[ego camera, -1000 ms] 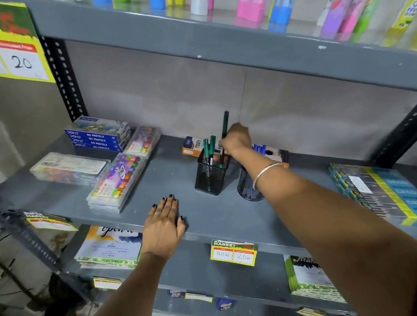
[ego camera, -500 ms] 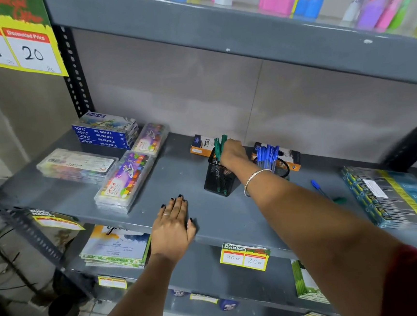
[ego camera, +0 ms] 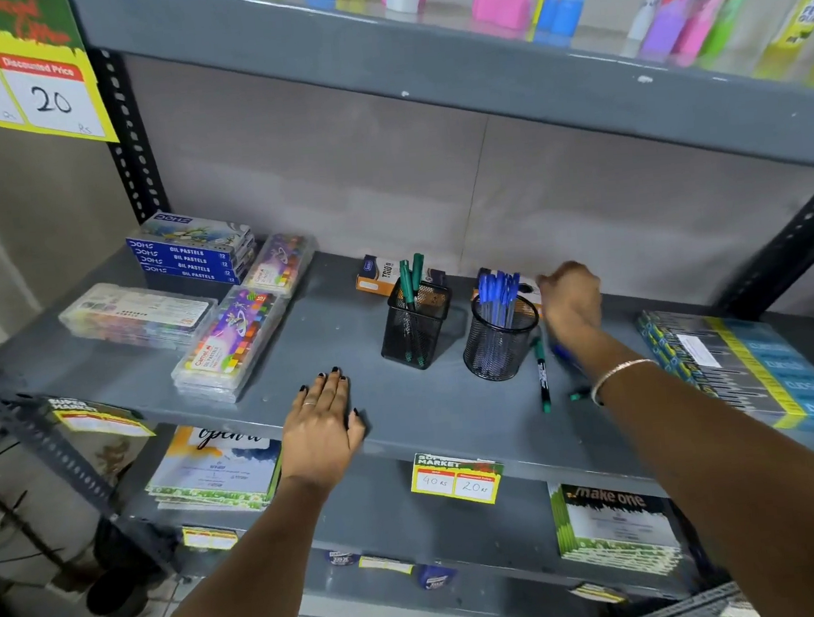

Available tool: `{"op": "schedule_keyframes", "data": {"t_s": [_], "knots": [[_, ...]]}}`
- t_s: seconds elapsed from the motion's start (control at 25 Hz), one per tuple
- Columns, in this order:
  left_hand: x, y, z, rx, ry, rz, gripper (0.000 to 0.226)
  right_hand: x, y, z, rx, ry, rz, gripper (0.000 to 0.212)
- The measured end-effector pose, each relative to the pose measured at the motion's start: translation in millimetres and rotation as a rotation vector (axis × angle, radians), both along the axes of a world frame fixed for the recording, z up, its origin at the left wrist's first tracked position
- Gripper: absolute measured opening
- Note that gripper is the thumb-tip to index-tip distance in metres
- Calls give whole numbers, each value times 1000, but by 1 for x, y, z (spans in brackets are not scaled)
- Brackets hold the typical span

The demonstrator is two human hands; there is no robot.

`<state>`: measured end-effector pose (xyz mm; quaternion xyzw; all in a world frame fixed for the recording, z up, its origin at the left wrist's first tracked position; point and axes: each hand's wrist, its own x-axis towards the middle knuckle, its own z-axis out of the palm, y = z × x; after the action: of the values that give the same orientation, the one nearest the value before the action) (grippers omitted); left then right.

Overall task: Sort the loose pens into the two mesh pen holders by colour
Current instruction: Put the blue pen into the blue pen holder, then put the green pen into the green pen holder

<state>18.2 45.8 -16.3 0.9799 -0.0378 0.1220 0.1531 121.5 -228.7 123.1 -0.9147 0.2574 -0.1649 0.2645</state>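
Note:
Two black mesh holders stand on the grey shelf [ego camera: 238, 421]. The square holder [ego camera: 416, 324] holds green pens. The round holder [ego camera: 499, 344] to its right holds several blue pens. A loose green pen [ego camera: 542, 375] lies on the shelf right of the round holder. Beside it a blue pen [ego camera: 562, 352] shows partly under my right wrist. My right hand [ego camera: 571, 301] hovers just right of the round holder, fingers curled downward and blurred; nothing shows in it. My left hand [ego camera: 324, 421] rests flat on the shelf's front edge, fingers spread.
Crayon and oil-pastel boxes [ego camera: 228, 341] fill the shelf's left side. A stack of blue packs [ego camera: 754, 366] lies at the right. Small cardboard boxes [ego camera: 377, 275] sit behind the holders. A price tag [ego camera: 454, 479] hangs on the shelf edge. Another shelf runs overhead.
My right hand dropped a green pen into the square holder, then moved right, past the round holder, above the loose pens. My left hand stayed flat on the shelf.

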Motion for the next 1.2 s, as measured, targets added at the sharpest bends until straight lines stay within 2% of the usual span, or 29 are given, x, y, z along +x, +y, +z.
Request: {"op": "schedule_keyframes", "data": {"t_s": [0.08,0.16,0.24,0.32,0.4,0.52,0.64,0.68,0.72,0.84,0.92,1.0,1.08,1.2], "knots": [[1,0,0,0,6,-4,56,-12,-31,-14,-8,140,-44,21],[1,0,-1,-6,9,-3,56,-24,-51,-29,-43,358,8,10],[1,0,-3,-10,5,-6,56,-29,-59,-47,0,406,3,18],[1,-1,-3,-13,6,-9,56,-32,-56,-58,30,367,39,29],[1,-1,-4,-14,4,-7,56,-31,-45,-68,22,329,104,22],[2,0,-4,-5,-6,-5,56,-30,-30,-76,-15,350,122,33],[2,-1,-4,3,-10,-4,56,-28,-29,-83,15,357,114,13],[2,-1,-4,5,-10,-3,56,-26,-32,-84,84,336,85,4],[2,0,-4,7,-10,-4,56,-22,-39,-85,169,312,40,6],[2,0,-5,3,-15,-5,56,-22,-43,-49,389,98,-128,16],[2,0,-4,-6,-18,-6,57,-17,-27,-7,405,-87,-135,24],[1,0,-3,-7,-17,-8,56,-5,-1,29,342,-168,-49,30],[1,0,-2,-6,-11,-9,56,10,36,45,267,-168,131,27],[2,0,-2,6,-11,-9,56,25,87,32,57,51,405,23]]}}
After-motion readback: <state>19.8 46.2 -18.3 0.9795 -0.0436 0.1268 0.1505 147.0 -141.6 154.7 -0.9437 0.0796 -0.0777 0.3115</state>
